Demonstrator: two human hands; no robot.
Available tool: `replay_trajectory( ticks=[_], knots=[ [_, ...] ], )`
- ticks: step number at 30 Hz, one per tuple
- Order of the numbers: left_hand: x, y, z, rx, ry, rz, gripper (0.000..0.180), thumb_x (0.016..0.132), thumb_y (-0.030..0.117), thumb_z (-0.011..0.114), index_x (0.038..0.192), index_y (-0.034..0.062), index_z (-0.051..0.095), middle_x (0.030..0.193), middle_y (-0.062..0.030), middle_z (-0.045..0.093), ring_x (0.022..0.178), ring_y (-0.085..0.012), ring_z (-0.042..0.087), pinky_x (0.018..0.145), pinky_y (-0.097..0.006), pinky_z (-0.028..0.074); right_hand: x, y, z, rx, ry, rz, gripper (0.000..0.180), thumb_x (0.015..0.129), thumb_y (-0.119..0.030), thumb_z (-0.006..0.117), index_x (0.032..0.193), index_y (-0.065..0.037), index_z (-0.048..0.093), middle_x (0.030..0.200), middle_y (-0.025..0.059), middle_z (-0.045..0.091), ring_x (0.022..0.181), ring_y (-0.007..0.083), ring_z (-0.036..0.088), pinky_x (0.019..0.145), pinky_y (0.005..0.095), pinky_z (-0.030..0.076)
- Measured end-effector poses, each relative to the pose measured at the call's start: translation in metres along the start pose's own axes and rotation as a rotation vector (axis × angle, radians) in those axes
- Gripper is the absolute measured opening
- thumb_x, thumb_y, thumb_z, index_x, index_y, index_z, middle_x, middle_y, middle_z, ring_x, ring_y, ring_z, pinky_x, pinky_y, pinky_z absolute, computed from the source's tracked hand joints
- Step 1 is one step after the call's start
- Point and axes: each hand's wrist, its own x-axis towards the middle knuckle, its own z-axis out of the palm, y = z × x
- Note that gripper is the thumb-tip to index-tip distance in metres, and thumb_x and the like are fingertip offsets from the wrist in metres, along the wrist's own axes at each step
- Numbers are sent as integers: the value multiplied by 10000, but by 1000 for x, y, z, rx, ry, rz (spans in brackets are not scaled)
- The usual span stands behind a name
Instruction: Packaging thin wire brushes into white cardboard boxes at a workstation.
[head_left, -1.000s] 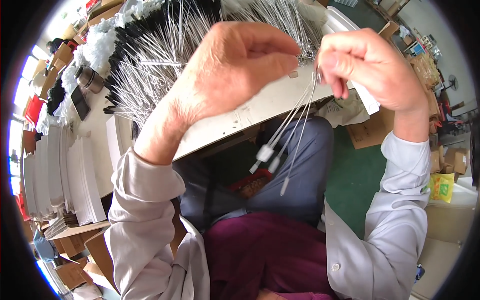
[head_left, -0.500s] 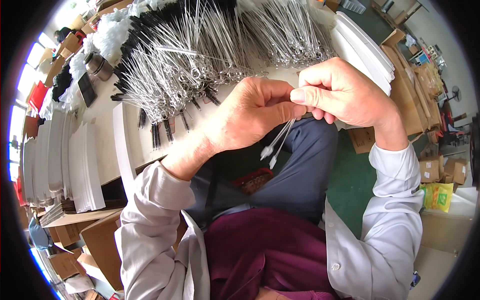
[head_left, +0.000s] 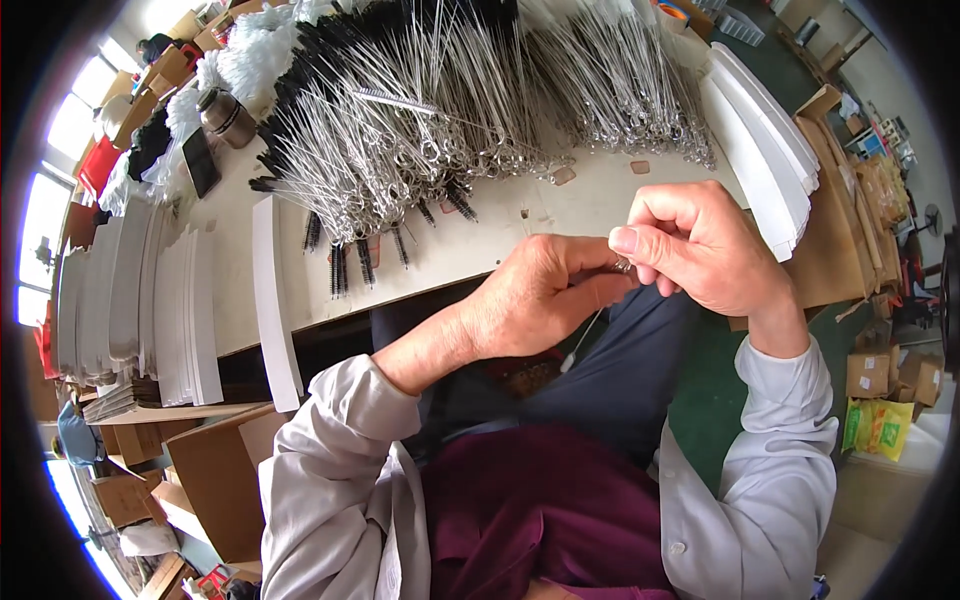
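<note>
Left hand (head_left: 540, 300) and right hand (head_left: 700, 245) meeting above lap, fingers of both pinched on thin wire brushes (head_left: 590, 330), wrists bent inward

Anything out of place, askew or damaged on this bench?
One wire brush lies crosswise on top of the heap of wire brushes, against their run. The left hand and right hand pinch thin wires between them; nothing looks damaged.

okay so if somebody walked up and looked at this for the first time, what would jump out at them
First, the big heap of thin wire brushes with looped metal ends, spread across the far side of the table. Next, the left hand and right hand meeting just in front of the table edge, pinching a small white-tipped wire brush that hangs down between them. Stacks of white card line the table's left side.
</note>
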Motion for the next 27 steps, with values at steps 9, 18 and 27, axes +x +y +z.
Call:
replay_trajectory(
  ticks=[9,18,27],
  knots=[
    [-1,3,4,-157,61,-73,277,1078,202,567,1118,-48,682,965,-72,721,911,-130,691,854,-288,563,1,44,17,333,277,-302,434,993,-383,708,1144,14,616,929,37,658,820,69,615,677,218,499],
    [-1,-1,-7,-367,316,-115,263,1085,212,545,1098,-25,659,993,-168,734,921,-235,724,862,-384,599,-9,102,108,622,99,-154,231,1064,-201,601,1144,-9,701,845,3,637,777,54,574,697,234,471],
    [17,-21,-41,-133,417,-127,258,1052,172,597,1101,-56,707,947,-165,743,849,-216,736,811,-353,616,-17,120,83,454,229,-68,281,1092,-234,548,1055,-6,708,674,-38,486,599,45,426,534,234,357]
  ],
)
